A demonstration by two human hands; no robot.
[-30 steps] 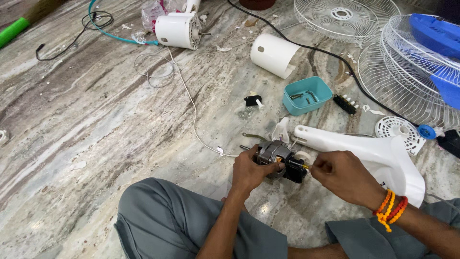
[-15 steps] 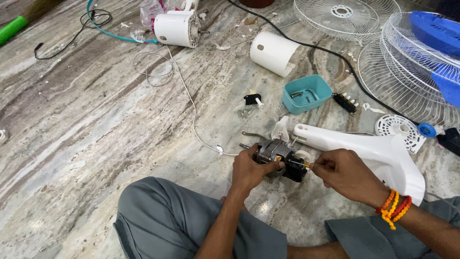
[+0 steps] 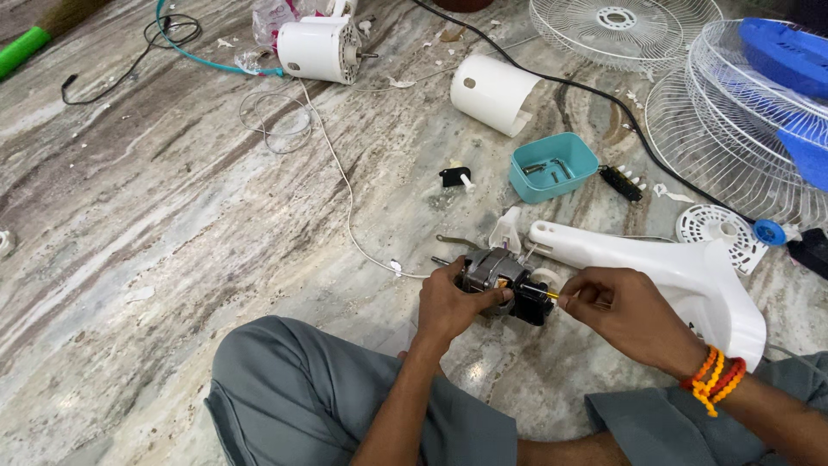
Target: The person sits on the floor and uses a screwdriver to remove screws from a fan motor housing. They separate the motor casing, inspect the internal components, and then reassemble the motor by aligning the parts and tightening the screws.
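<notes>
The left hand [image 3: 450,302] has its fingers curled tight around a small grey metal fan motor with a black end block [image 3: 500,278], held just above the marbled stone floor [image 3: 172,216]. The right hand [image 3: 625,312] pinches a thin yellow-tipped tool [image 3: 552,294] against the block; behind lies a white plastic fan stand [image 3: 664,267], beyond it a teal plastic tray [image 3: 552,168]

Streaked grey-and-cream marble floor [image 3: 172,216] fills the view, glossy under soft overhead light. Scattered across it: white wire fan guards [image 3: 621,26] top right, a teal plastic tray [image 3: 552,168], a white cylindrical housing [image 3: 492,93], a black cable [image 3: 604,95], and a green broom handle [image 3: 34,43] top left.
</notes>
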